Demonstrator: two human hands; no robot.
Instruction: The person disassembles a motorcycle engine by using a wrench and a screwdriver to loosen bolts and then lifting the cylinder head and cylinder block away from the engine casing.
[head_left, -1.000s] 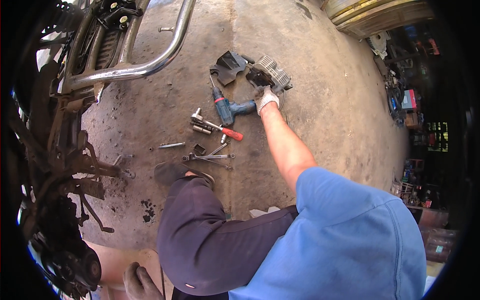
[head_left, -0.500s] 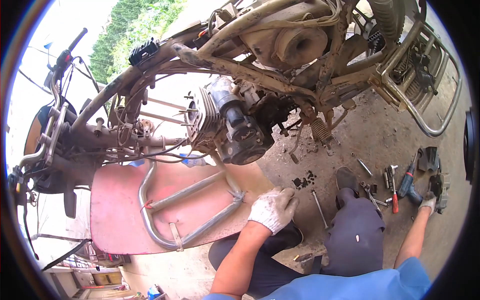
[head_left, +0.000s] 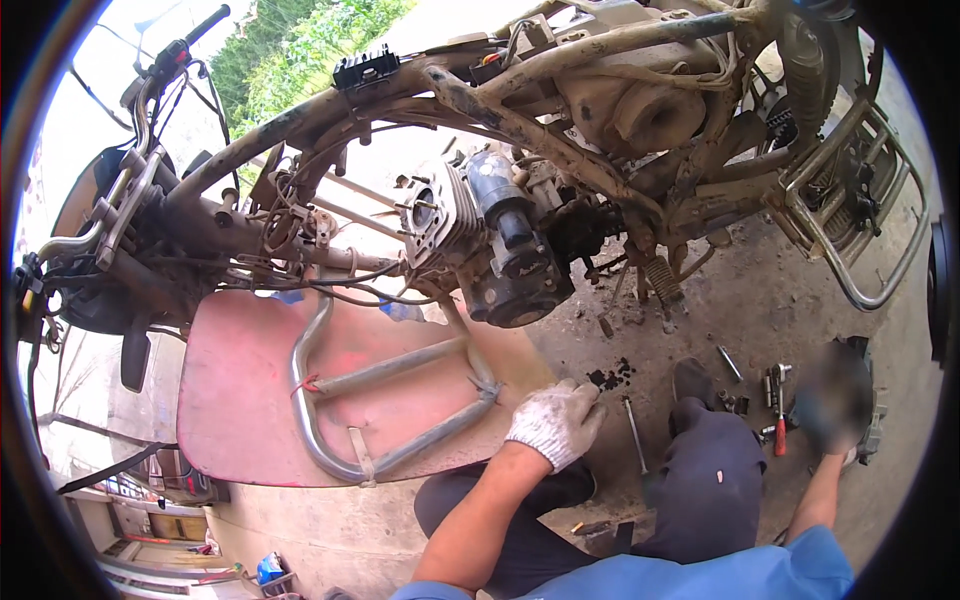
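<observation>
My left hand (head_left: 555,425), in a white knitted glove, hangs over my bent knee with its fingers curled in. Nothing shows in its fingers. A dark blurred patch covers most of my right hand (head_left: 838,440), so its fingers and anything in them are hidden. It is at the right, beside a dark tool case (head_left: 868,425). Left of it lie a ratchet with a red handle (head_left: 780,430) and several sockets. A long metal rod-like tool (head_left: 636,435) rests on the ground between my left hand and my leg.
A partly stripped motorcycle frame (head_left: 560,150) spans the view, its engine (head_left: 490,240) exposed. Below it a tubular metal crash bar (head_left: 400,370) lies on a pink board (head_left: 230,400). Dark debris (head_left: 612,374) and a small metal tube (head_left: 730,364) are on the concrete.
The view has shifted, so the motorcycle appears farther right. My right hand, earlier seen at the tool case by a power drill, is now mostly blurred out. My left hand keeps its pose.
</observation>
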